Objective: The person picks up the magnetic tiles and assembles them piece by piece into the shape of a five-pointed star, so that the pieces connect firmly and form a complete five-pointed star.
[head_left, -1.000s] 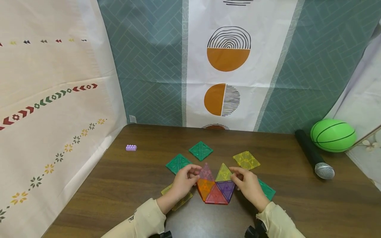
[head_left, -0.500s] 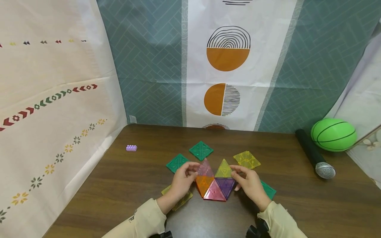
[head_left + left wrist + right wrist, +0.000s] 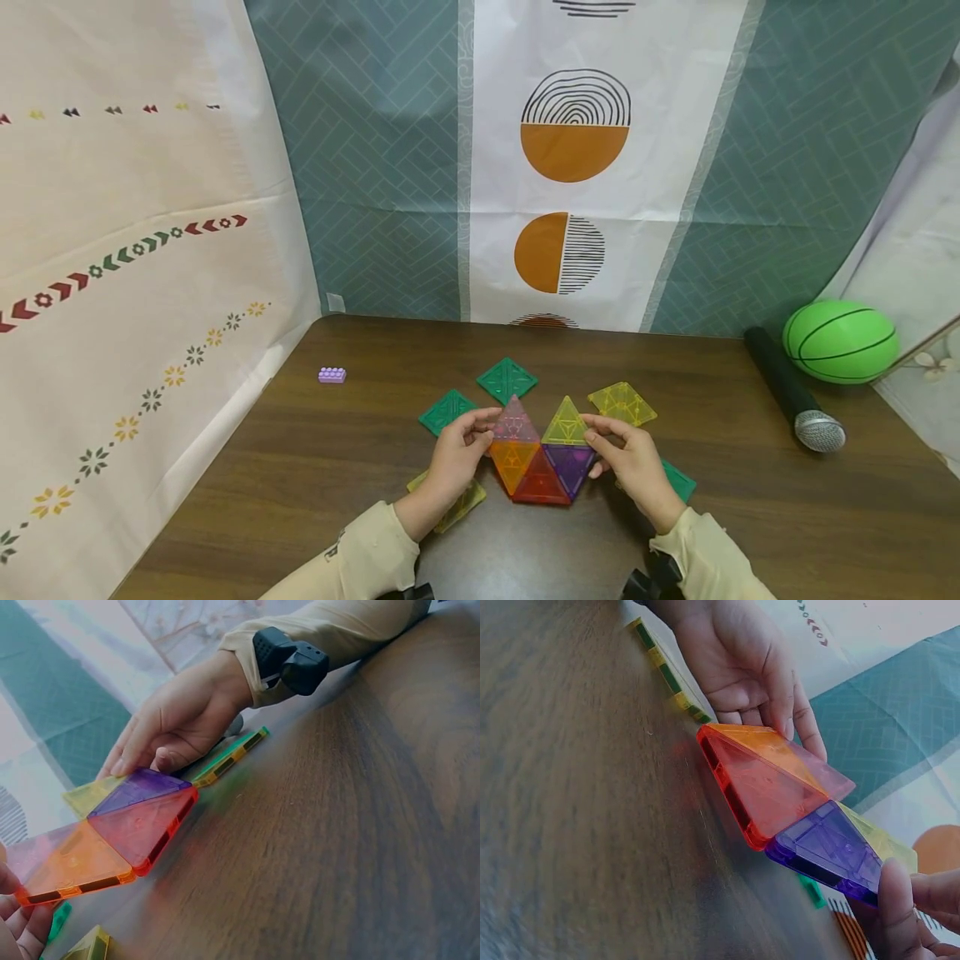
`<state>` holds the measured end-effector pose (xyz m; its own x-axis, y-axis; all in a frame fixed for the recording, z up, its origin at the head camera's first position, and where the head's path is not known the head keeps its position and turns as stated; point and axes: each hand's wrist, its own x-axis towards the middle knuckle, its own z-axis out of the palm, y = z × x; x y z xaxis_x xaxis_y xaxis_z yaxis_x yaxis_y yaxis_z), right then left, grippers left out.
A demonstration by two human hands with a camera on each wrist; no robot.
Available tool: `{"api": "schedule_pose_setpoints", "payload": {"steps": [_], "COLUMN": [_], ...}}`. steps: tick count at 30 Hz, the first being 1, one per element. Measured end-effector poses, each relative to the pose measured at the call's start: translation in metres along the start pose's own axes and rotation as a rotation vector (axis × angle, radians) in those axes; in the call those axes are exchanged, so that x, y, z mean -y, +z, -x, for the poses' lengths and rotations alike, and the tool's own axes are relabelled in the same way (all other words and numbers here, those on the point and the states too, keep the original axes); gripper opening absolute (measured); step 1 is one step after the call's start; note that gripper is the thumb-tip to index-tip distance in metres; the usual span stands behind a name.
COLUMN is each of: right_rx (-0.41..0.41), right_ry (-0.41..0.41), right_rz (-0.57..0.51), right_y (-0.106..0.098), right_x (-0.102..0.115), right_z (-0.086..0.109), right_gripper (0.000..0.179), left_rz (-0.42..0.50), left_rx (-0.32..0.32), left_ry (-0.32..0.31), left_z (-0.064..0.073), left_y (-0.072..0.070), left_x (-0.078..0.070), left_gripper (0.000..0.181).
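Note:
Five translucent magnetic triangle tiles are joined in an open fan: pink, orange, red, purple and yellow. Between the pink and yellow tips lies a V-shaped gap. Both wrist views show the fan raised off the table and tilted. My left hand pinches its left side by the pink and orange tiles. On the other side, my right hand pinches the edge by the yellow and purple tiles. In the right wrist view, the right thumb presses near the purple tile.
Loose green tiles and yellow tiles lie around the hands on the wooden table. A purple toy brick sits far left. At the right are a microphone and a green ball. Patterned cloths hang behind.
Both hands have raised the joined tiles slightly, and the fan has shifted a little up and left in the head view. Its tilt has changed. The loose tiles have stayed put.

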<state>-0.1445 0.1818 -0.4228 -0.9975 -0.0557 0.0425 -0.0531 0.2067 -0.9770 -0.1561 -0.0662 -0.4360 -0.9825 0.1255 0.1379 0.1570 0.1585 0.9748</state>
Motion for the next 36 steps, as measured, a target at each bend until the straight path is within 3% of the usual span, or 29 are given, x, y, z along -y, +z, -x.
{"api": "schedule_pose_setpoints", "payload": {"steps": [17, 36], "right_rx": [0.029, 0.017], "right_ry": [0.020, 0.035], "right_rz": [-0.093, -0.085], "right_y": [0.0006, -0.0002], "right_x": [-0.0021, -0.0022], "right_z": [-0.0001, 0.0003], "right_gripper": [0.038, 0.038], "left_rz": [0.002, 0.025], "left_rx": [0.000, -0.004], "left_ry": [0.018, 0.007], "left_z": [0.0018, 0.0012], "left_y": [-0.0006, 0.0004], "left_x": [-0.0033, -0.0023], "left_gripper": [0.030, 0.030]}}
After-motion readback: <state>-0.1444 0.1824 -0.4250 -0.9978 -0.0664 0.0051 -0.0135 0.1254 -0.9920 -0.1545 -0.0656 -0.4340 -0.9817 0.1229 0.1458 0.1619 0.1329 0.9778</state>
